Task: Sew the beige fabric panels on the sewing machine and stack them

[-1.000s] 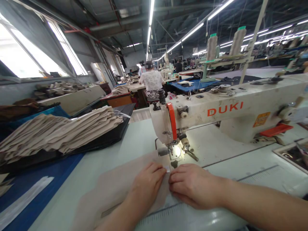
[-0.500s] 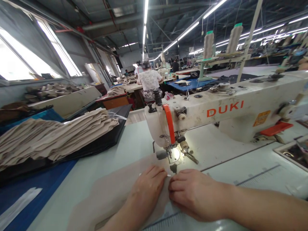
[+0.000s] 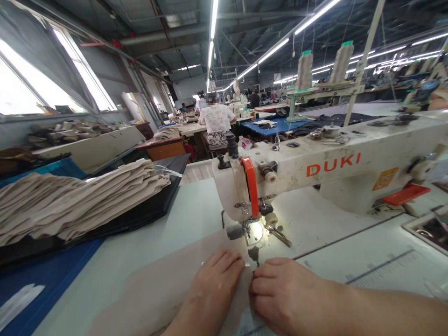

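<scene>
A thin beige fabric piece (image 3: pixel 164 270) lies on the pale green table, reaching up to the presser foot of a white sewing machine (image 3: pixel 280 163). My left hand (image 3: pixel 219 284) rests on the fabric with fingers pressed together, gripping it near its right edge. A small white strip (image 3: pixel 247 265) pokes out by those fingertips. My right hand (image 3: pixel 283 289) is closed, its curled fingers at the fabric's right edge; the fingertips are partly hidden. Both hands are just in front of the lit needle area (image 3: pixel 254 233), close together but apart.
Left of the machine lies a stack of beige fabric pieces (image 3: pixel 105 200) on black cloth, with white strips (image 3: pixel 21 303) on blue material nearby. Printed ruler marks (image 3: pixel 381 266) run along the table. Thread cones (image 3: pixel 304 72) stand behind the machine. A person (image 3: pixel 217 119) sits farther ahead.
The view has shifted slightly, so the machine and both hands appear a little lower and farther right. Both hands keep nearly the same place at the fabric.
</scene>
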The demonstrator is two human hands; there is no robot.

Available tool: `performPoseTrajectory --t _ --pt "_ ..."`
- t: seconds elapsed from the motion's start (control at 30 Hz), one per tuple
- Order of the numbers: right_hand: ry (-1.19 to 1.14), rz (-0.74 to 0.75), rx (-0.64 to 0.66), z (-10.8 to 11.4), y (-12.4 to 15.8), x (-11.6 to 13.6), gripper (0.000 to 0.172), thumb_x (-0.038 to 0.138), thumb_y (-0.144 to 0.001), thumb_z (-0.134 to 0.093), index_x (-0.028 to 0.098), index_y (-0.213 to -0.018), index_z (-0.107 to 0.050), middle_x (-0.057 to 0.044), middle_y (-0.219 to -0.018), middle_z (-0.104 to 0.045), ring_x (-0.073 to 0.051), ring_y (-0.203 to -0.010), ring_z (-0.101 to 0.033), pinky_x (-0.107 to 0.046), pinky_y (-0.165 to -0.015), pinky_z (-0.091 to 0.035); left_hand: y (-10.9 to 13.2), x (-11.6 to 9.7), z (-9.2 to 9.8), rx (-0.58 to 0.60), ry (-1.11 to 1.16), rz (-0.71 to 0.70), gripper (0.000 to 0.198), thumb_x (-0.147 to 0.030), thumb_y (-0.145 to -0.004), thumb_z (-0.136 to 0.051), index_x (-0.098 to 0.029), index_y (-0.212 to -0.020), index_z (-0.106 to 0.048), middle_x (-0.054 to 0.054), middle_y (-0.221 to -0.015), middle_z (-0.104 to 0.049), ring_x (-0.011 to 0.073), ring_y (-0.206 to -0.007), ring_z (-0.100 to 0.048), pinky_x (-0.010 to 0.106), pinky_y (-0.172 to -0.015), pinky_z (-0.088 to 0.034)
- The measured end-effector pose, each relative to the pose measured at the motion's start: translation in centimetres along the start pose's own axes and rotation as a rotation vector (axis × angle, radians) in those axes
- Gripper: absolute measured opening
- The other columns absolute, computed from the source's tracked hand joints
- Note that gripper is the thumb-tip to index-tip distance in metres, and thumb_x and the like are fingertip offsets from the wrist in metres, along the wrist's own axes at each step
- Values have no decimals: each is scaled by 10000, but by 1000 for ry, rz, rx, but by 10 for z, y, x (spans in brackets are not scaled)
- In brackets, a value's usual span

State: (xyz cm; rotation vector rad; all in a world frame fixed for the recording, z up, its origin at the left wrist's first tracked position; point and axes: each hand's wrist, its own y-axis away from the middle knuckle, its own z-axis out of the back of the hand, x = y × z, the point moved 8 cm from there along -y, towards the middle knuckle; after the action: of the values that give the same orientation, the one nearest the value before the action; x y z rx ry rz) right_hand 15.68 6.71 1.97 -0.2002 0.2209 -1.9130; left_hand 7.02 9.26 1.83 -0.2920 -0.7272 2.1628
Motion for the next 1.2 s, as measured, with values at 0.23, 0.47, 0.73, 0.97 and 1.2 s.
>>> performPoseTrajectory --t 0.23,0.47,0.73,0.97,1.2 --pt "-12 -3 20 2 -1 0 126 217 -899 -652 172 -781 -654 -13 -812 -708 -170 -743 -560 -321 -705 -450 4 2 -4 33 -10 8 305 -38 -978 -387 -176 -982 -659 43 -934 -725 182 -847 -692 312 -788 -612" --pt "-75 -95 -46 0 0 -18 160 227 -916 -580 178 -789 -663 -29 -798 -694 -178 -756 -580 -314 -724 -437 5 3 -7 36 -40 -1 371 -9 -957 -348 -171 -957 -681 41 -912 -734 178 -841 -691 297 -772 -612" --pt "-32 -313 -70 -1 -1 -52 145 211 -935 -573 168 -920 -711 -52 -875 -688 -207 -850 -596 -319 -784 -456 5 -3 3 131 -16 60 304 -116 -936 -452 -168 -1124 -684 94 -1069 -738 205 -972 -696 328 -872 -604" --pt "13 -319 -18 0 -8 -53 158 238 -951 -585 158 -949 -722 -69 -915 -685 -219 -899 -596 -332 -846 -470 19 5 -6 207 -103 107 357 -230 -962 -453 -162 -1267 -626 115 -1238 -707 249 -1096 -690 409 -890 -608" --pt "63 -368 -17 0 -14 -68 214 216 -987 -522 101 -988 -703 -117 -964 -689 -234 -971 -601 -359 -927 -460 -8 33 -27 204 -54 167 317 -209 -963 -465 -145 -1205 -659 139 -1228 -712 255 -1118 -687 433 -931 -585"
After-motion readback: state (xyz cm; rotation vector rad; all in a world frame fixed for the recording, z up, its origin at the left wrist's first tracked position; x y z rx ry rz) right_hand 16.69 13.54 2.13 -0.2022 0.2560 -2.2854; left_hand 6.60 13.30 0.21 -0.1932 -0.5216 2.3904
